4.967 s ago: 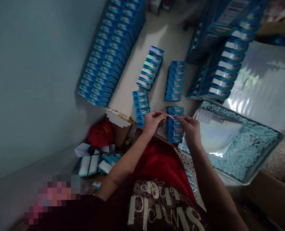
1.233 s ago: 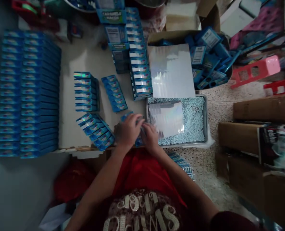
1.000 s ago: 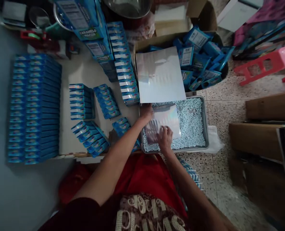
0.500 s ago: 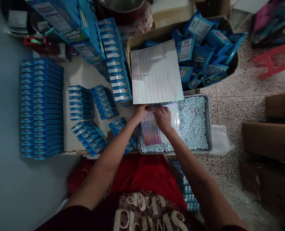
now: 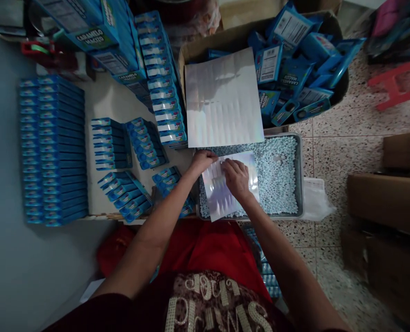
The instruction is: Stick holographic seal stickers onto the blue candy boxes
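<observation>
table (image 5: pixel 96 99), front edge: blue boxes (image 5: pixel 124 196), only some silver-striped; left hand (image 5: pixel 202 161) pinches the shiny sheet (image 5: pixel 216 196), right hand (image 5: pixel 238 179) curls, grip unclear.

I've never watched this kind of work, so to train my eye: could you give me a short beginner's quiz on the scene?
1. What fills the metal tray?
a) coins
b) small pale blue pellets
c) clear water

2. True or false: the right hand is over the smaller silvery sheet.

3. Fill in: the larger silvery sheet partly covers an open ____ box holding blue packs.

Key: 1 b; 2 true; 3 cardboard
</observation>
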The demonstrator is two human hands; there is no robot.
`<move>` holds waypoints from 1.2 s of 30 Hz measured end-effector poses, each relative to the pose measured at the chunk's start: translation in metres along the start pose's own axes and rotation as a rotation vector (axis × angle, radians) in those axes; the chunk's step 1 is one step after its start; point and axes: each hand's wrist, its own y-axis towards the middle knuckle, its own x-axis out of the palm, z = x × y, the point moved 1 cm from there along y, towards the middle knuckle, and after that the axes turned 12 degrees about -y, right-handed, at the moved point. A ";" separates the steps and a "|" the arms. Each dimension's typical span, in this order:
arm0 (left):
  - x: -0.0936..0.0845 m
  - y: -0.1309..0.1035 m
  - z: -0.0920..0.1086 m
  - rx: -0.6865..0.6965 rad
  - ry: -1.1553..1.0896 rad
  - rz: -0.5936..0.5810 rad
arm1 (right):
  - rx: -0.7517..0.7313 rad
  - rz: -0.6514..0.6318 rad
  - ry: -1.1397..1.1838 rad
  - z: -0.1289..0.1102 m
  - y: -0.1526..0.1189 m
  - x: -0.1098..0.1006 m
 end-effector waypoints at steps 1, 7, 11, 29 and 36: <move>0.001 -0.001 0.000 0.022 0.031 -0.006 | 0.008 0.010 -0.001 0.000 0.002 -0.002; 0.003 -0.007 -0.001 0.087 0.142 0.012 | -0.028 0.060 -0.060 0.008 0.016 -0.007; 0.004 -0.013 0.002 0.107 0.201 0.041 | -0.190 0.038 -0.053 0.015 0.017 -0.006; 0.008 -0.001 -0.006 0.182 0.182 0.123 | 0.066 -0.032 -0.001 0.002 -0.018 -0.046; -0.014 -0.046 -0.021 0.348 -0.184 0.176 | 0.708 -0.211 0.959 -0.029 -0.040 -0.093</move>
